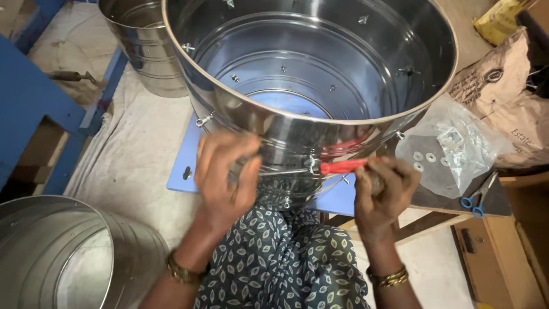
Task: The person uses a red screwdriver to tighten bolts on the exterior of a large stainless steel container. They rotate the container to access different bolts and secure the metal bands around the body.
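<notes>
While the steel drum [309, 74] was steadied by the curled left hand [226, 171], a red-handled screwdriver [342, 166] was gripped tightly by the right hand [380, 191].

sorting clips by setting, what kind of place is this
Likely a small metalware workshop: large steel drums with bolts through the walls, a red-handled screwdriver in the right hand, and a plastic bag of washers and bolts.

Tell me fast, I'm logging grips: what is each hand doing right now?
Left hand: closed against the outer wall of the steel drum; what it grips cannot be told.
Right hand: closed on the red-handled screwdriver.
</notes>
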